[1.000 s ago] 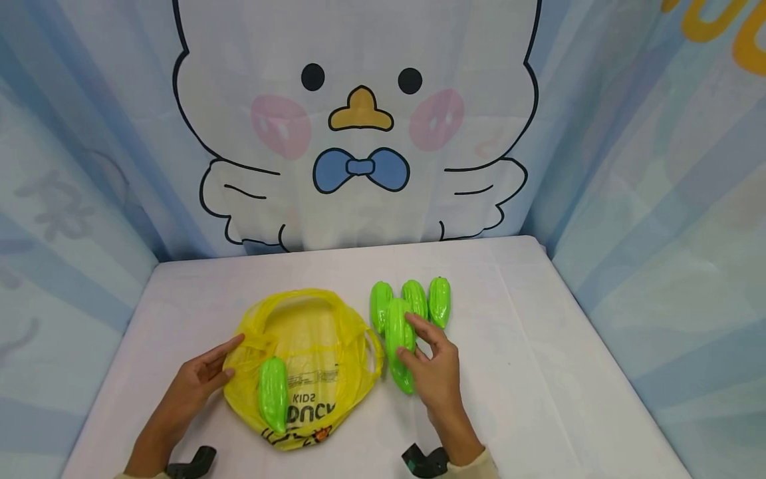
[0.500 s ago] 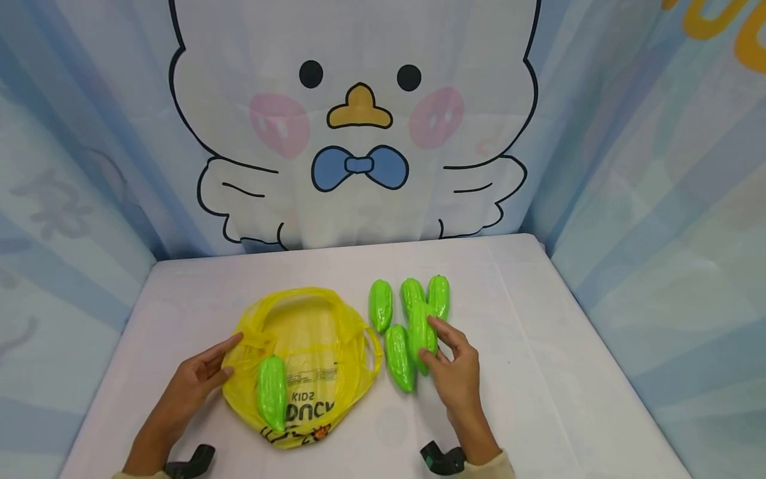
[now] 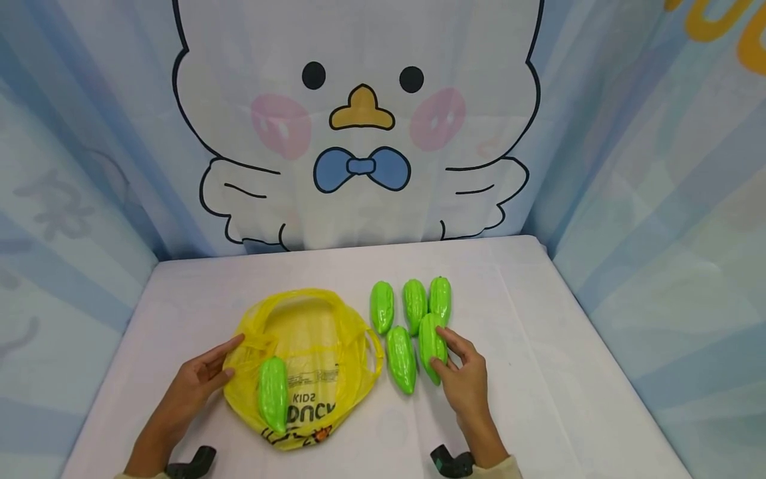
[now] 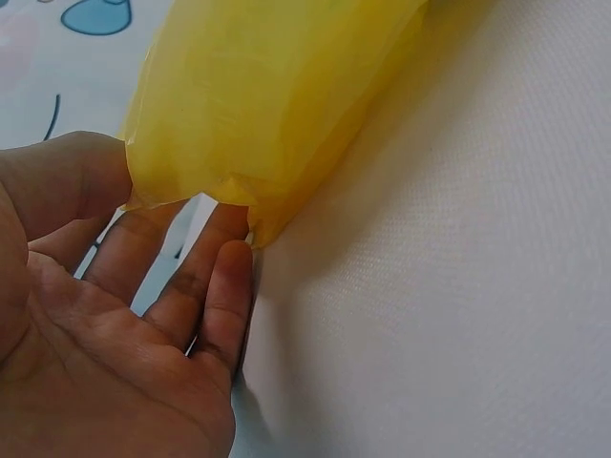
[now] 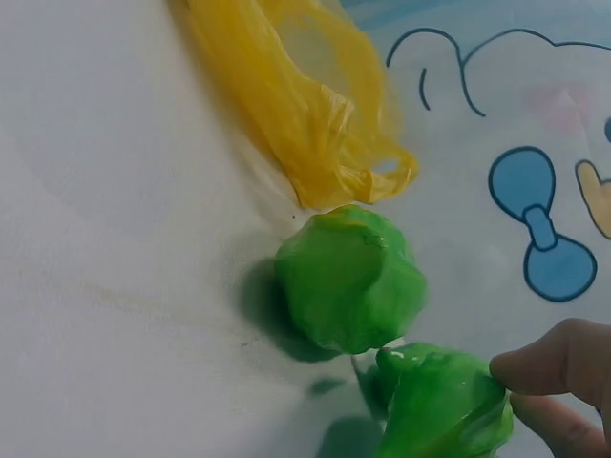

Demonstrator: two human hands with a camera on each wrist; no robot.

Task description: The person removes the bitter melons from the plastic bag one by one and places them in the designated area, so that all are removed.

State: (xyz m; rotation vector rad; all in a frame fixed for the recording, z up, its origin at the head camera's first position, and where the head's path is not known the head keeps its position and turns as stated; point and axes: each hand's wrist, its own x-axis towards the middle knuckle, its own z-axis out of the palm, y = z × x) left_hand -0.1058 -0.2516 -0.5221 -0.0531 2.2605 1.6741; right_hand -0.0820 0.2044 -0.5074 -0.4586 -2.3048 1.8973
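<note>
Fingers and thumb of the left hand pinch the left edge of a yellow plastic bag, which lies flattened with its far opening raised in an arch. A bright green cucumber-shaped toy shows at the bag's lower left, long axis running near to far, its near end slightly right; whether it is on or inside the bag I cannot tell.

Just right of the bag's handle lies a front toy, tapering toward the person and a little right. Behind it, three back toys stand in a row, also pointing near to far. The right hand pinches the held toy by its right side, in front of the rightmost pair; its narrow end points nearward and slightly right. Whether it touches the cloth is unclear.

Compared with a second ago, the held toy has shifted right, uncovering the front toy; the left hand and bag look unchanged.

White tablecloth spreads widely between the right hand and the table's sloping right edge, while its far edge meets a cartoon-printed curtain.
</note>
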